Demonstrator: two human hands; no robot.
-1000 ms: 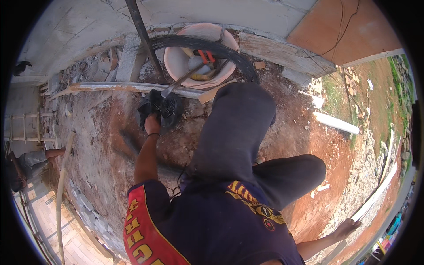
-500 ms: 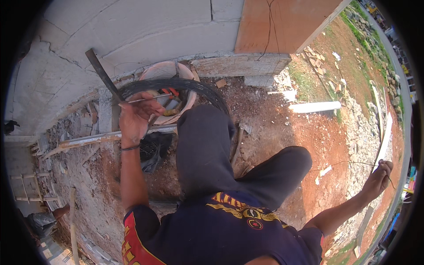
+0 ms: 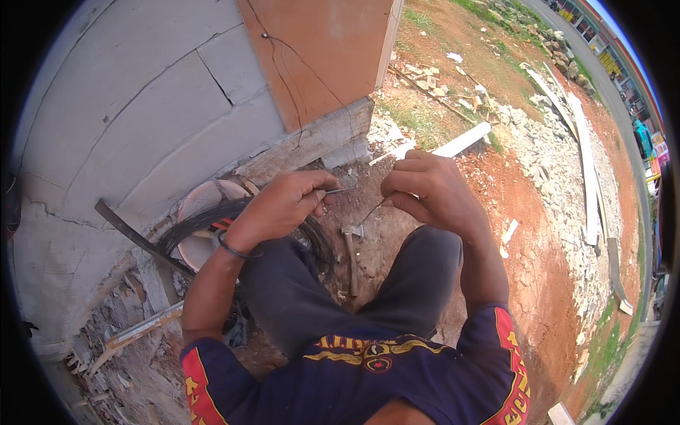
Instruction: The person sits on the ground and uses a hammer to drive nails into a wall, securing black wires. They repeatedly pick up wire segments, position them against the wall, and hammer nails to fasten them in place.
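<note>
My left hand (image 3: 287, 202) is closed around a thin metal rod (image 3: 345, 190), whose tip points right. Facing it across a small gap, my right hand (image 3: 433, 190) pinches a thin dark wire (image 3: 371, 212) that slants down from its fingertips. Below and left of my left hand lies a coil of black wire (image 3: 324, 248), partly hidden by my forearm, resting over a pinkish tub (image 3: 193, 205). On the dirt between my knees is a hammer-like tool (image 3: 352, 262) with a wooden handle.
A grey block wall (image 3: 163, 106) with an orange-brown board (image 3: 319, 57) stands ahead. A dark flat bar (image 3: 138, 235) leans by the tub. A white pipe (image 3: 464, 139) lies at right, near rubble (image 3: 545, 163) and long white strips (image 3: 585, 163). A wooden batten (image 3: 145, 326) lies at left.
My right hand has swung in from the far right with the wire. My left hand has moved right, its fingers now closed around the rod. The view has turned toward the right.
</note>
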